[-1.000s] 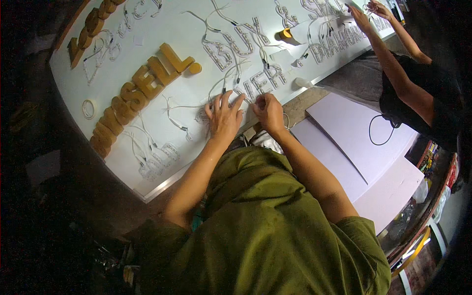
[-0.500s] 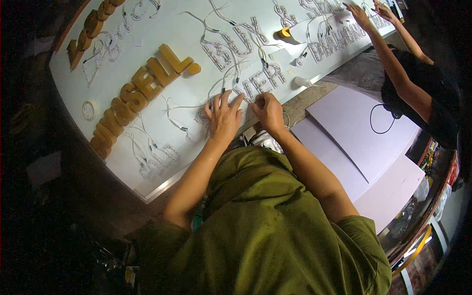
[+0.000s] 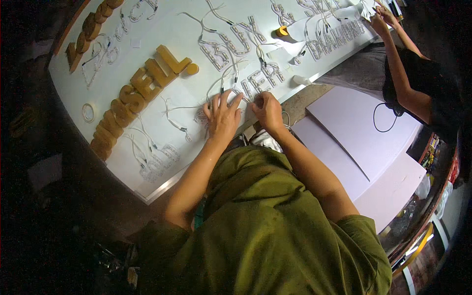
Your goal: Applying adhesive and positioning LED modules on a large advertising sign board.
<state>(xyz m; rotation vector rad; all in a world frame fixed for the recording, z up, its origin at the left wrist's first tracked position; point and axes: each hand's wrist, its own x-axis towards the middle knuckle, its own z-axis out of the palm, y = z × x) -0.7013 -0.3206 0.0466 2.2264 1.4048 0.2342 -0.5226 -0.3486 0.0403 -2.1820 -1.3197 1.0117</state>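
Note:
My left hand (image 3: 223, 118) lies palm down on the white table (image 3: 147, 125), its fingers spread over the strips and wires near the table's front edge. Close to its right, my right hand (image 3: 268, 112) has its fingertips pinched together at the lower end of a letter-shaped LED strip (image 3: 271, 73). What is between those fingertips is too small to make out. White wires (image 3: 223, 86) run up from beside my left fingertips, with dark sleeves on their joints. Part of another strip (image 3: 200, 116) shows by my left fingers.
Gold block letters (image 3: 132, 98) stand on the left, near a tape roll (image 3: 88, 112). More LED letters (image 3: 236, 42), a yellow-ended roll (image 3: 281, 31) and a white bottle (image 3: 301, 80) lie beyond. At right, a co-worker's hands (image 3: 382, 22) reach over the table; pale boards (image 3: 364, 132) lie below.
The co-worker's hands have moved right and come together. My two hands have stayed almost in place.

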